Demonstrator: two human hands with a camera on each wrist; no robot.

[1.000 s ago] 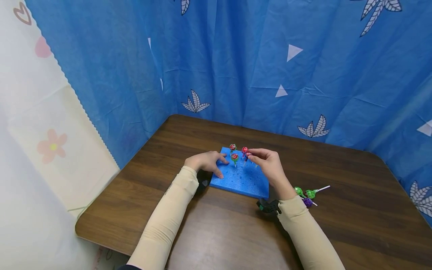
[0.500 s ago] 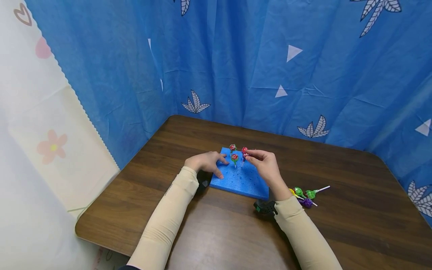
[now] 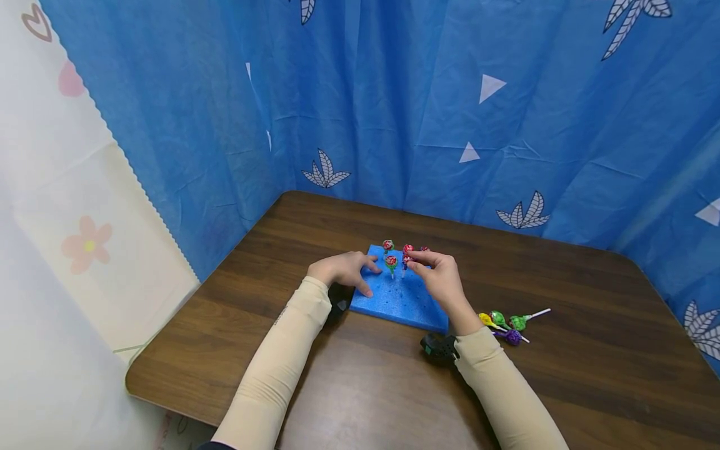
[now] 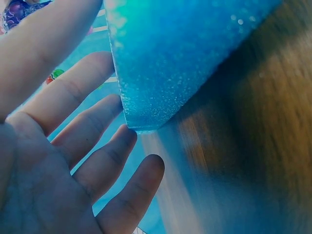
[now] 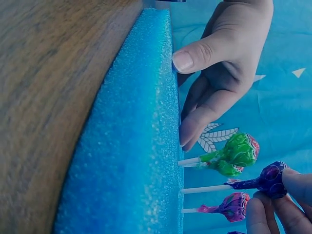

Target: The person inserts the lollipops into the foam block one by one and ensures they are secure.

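Head view: blue foam block (image 3: 399,306); left hand (image 3: 345,270), fingers spread, at its left side; right hand (image 3: 445,280) over its right part, pinching a purple lollipop (image 3: 407,259); loose lollipops (image 3: 517,323) on the surface (image 3: 596,362), right of it.

Left wrist view: fingers extended at the block's edge.

Right wrist view: lollipop's stick upright from the block's top, depth unseen; right hand nearer, at the wrapped head.

Wooden table (image 3: 365,387): brown and grained, spread beneath the left hand (image 3: 344,270) and the right hand (image 3: 444,280).
Blue foam block (image 3: 396,307): lay flat between the two hands.
Loose lollipops (image 3: 518,322): yellow, green and purple, lay bunched beside the right wrist, on its outer side.
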